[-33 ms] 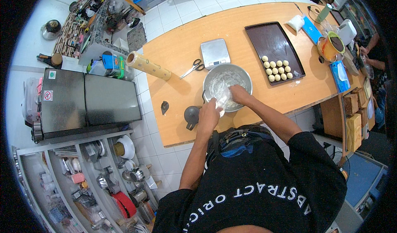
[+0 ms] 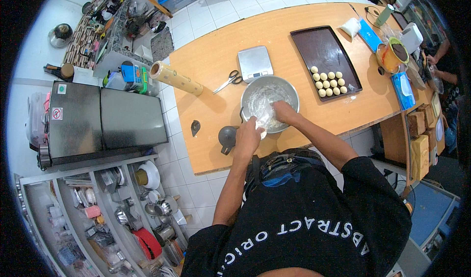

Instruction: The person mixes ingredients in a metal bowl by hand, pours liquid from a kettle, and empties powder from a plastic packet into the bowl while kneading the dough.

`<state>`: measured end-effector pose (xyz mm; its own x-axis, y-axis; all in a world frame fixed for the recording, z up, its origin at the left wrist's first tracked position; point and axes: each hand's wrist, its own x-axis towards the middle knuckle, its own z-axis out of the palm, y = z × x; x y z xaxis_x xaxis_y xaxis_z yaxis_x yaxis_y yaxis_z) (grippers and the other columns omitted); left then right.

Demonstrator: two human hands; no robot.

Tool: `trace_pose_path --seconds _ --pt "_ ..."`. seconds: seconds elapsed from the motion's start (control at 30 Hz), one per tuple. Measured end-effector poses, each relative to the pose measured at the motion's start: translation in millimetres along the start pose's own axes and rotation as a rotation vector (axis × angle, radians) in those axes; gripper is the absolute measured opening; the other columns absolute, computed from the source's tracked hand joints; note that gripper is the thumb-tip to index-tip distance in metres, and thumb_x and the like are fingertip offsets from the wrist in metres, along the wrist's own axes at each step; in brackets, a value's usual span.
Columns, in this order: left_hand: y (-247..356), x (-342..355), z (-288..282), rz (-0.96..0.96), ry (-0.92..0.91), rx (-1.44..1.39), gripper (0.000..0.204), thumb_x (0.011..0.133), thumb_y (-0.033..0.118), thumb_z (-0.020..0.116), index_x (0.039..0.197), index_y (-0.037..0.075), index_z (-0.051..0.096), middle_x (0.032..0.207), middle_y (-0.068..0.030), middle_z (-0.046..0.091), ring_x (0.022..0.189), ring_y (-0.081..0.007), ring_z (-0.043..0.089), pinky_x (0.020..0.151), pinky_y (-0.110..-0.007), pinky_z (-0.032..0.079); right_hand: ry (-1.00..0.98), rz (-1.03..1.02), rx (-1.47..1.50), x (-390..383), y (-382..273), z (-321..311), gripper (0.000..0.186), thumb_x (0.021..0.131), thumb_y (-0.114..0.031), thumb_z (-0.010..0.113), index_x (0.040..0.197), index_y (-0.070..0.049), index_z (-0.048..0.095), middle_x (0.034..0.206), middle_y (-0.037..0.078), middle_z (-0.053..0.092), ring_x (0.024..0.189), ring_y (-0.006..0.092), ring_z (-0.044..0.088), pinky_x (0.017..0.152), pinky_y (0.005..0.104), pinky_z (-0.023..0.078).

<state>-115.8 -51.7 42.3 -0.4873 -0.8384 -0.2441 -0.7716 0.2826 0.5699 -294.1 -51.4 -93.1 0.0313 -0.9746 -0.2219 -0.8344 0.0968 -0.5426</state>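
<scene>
My left hand [image 2: 248, 134] is closed on a crumpled, thin white plastic bag [image 2: 261, 123] at the lower left rim of the steel bowl [image 2: 281, 85]. My right hand [image 2: 281, 109] reaches into the bowl's right side, fingers curled on the same plastic. White floury residue coats the inside of the bowl. Just left of my left hand lies a dark grey round object with a handle [image 2: 227, 138]. Behind the bowl stands a silver kitchen scale [image 2: 254, 60], with black-handled scissors [image 2: 234, 78] to its left.
A dark tray [image 2: 318, 46] with several pale dough balls sits right. Film roll [image 2: 174, 78] lies left; small dark tool [image 2: 195, 127] below it. Blue packs [image 2: 403, 91] and orange container [image 2: 387, 56] crowd the right end. Fridge [image 2: 130, 117] and rack [image 2: 64, 213] flank left; another person's arm [image 2: 444, 75] shows far right.
</scene>
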Motion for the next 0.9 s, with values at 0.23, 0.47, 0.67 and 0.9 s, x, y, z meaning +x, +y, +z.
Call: trace_pose_path --seconds 0.23,0.47,0.67,0.9 --pt "-1.2 -0.6 -0.6 0.016 0.025 -0.009 0.023 0.073 0.016 0.062 0.088 0.000 0.053 0.078 -0.0255 0.057 0.079 -0.0431 0.055 0.066 -0.049 0.042 0.047 0.005 -0.002 -1.2 4.7 -4.2 0.018 0.066 0.002 0.049 0.081 0.001 0.060 0.080 0.024 0.059 0.080 0.0378 0.058 0.071 0.0444 0.047" --pt "1.5 0.0 -2.2 0.001 0.019 0.045 0.032 0.072 0.017 0.065 0.097 -0.001 0.056 0.084 -0.0252 0.059 0.083 -0.0390 0.057 0.072 -0.045 0.042 0.037 0.039 0.048 -2.1 3.8 -7.3 0.020 0.067 0.000 0.050 0.083 0.000 0.061 0.081 0.025 0.059 0.080 0.0377 0.058 0.071 0.0444 0.047" --pt "2.5 0.1 -3.2 -0.013 0.003 0.018 0.037 0.069 0.019 0.068 0.098 0.000 0.055 0.087 -0.0234 0.060 0.085 -0.0374 0.057 0.074 -0.043 0.043 -0.049 -0.004 -0.056 -7.6 -12.3 -14.7 0.019 0.064 -0.003 0.054 0.082 0.000 0.060 0.082 0.022 0.060 0.081 0.0363 0.058 0.072 0.0438 0.046" --pt "0.1 2.4 -1.1 0.071 0.056 -0.018 0.039 0.067 0.009 0.067 0.100 -0.001 0.049 0.082 -0.0268 0.058 0.083 -0.0417 0.056 0.070 -0.046 0.043 -0.059 -0.014 0.027 -1.2 -4.4 -8.6 0.028 0.062 -0.010 0.063 0.087 0.001 0.059 0.087 0.023 0.058 0.088 0.0364 0.055 0.078 0.0421 0.044"
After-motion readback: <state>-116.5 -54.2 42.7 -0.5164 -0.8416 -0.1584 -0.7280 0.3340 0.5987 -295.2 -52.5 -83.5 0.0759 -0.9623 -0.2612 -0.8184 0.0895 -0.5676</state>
